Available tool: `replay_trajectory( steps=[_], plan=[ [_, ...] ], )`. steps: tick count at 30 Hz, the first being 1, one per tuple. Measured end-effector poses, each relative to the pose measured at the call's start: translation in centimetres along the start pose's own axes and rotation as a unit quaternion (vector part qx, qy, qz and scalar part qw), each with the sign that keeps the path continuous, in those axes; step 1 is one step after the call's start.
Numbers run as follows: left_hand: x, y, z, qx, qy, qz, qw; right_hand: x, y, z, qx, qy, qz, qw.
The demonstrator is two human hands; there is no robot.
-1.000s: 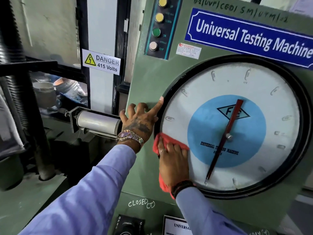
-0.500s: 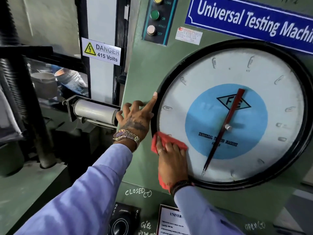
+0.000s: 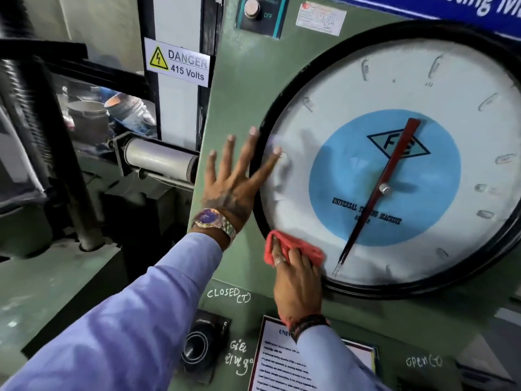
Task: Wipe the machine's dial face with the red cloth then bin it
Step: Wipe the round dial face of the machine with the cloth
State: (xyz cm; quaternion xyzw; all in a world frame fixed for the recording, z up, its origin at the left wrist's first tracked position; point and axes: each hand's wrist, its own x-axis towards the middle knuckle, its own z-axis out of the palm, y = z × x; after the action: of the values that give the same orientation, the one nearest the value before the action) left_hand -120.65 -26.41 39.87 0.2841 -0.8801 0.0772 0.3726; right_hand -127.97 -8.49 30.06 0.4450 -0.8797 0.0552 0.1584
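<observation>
Head view: two hands, one red cloth (image 3: 293,249), one dial face (image 3: 324,128).

Single head view, close, facing forward-down at dial face (image 3: 352,170).

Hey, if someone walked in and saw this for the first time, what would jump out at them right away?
The big round dial face, white with a blue centre and a red pointer, fills the right side of the green machine panel. At its lower-left rim the right hand presses the red cloth on the glass, while the left hand lies spread flat across the rim above it. Farther left, a yellow-and-white danger sign reads 415 Volts.
</observation>
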Motion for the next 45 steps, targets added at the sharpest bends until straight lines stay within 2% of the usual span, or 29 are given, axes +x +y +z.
replay_trajectory(
  steps=[2,4,6,10,14,16,19,23,28,31,32,35,37,39,42,43,45],
  plan=[
    [-0.3,0.4,0.2,0.025,-0.021,0.073,0.997,0.0,0.2,0.3,0.003,-0.008,0.007,1.000],
    [-0.3,0.5,0.5,0.035,-0.081,0.070,0.994,1.6,-1.0,-0.2,0.018,0.027,0.004,0.999],
    [-0.2,0.5,0.9,0.042,-0.097,0.055,0.993,2.7,-1.9,-0.6,0.028,0.035,0.005,0.999],
    [-0.2,0.3,0.7,0.037,-0.085,0.051,0.994,0.0,1.1,0.5,0.009,-0.005,-0.008,1.000],
    [-0.3,1.1,0.5,0.046,-0.083,0.057,0.994,-2.5,3.0,1.2,0.022,-0.043,0.026,0.998],
    [-0.6,2.2,0.6,0.046,-0.078,0.067,0.994,-1.4,1.3,1.2,0.039,-0.015,0.032,0.999],
    [-0.8,4.2,1.0,0.048,-0.033,0.118,0.991,-0.6,0.0,1.2,0.046,0.014,0.045,0.998],
    [0.9,6.6,1.1,0.027,-0.062,0.164,0.984,-4.4,4.3,3.0,0.014,0.004,0.069,0.998],
    [3.0,10.2,2.9,0.011,-0.015,0.180,0.984,-4.0,3.7,3.9,0.015,0.038,0.086,0.995],
    [3.8,11.9,3.8,-0.023,0.003,0.154,0.988,-3.6,3.2,4.3,0.044,0.041,0.074,0.995],
    [3.9,12.2,4.0,-0.027,-0.001,0.149,0.988,-4.1,3.9,4.1,0.059,0.028,0.087,0.994],
    [4.1,11.9,4.9,-0.034,-0.007,0.164,0.986,-6.5,6.7,4.5,0.073,0.035,0.212,0.974],
    [4.2,11.7,5.1,-0.034,-0.002,0.167,0.985,-7.4,8.4,4.9,0.084,0.022,0.263,0.961],
    [4.4,11.6,5.4,-0.042,-0.007,0.169,0.985,-7.1,8.8,4.9,0.154,0.005,0.305,0.940],
    [4.3,11.6,5.6,-0.043,-0.002,0.172,0.984,-5.4,7.2,4.7,0.236,0.094,0.424,0.869],
    [4.4,11.6,5.7,-0.045,-0.003,0.175,0.984,-5.0,6.2,4.6,0.235,0.104,0.444,0.858],
    [4.4,11.6,5.8,-0.048,-0.001,0.179,0.983,-4.7,4.9,4.5,0.242,0.098,0.425,0.867]
  ],
)
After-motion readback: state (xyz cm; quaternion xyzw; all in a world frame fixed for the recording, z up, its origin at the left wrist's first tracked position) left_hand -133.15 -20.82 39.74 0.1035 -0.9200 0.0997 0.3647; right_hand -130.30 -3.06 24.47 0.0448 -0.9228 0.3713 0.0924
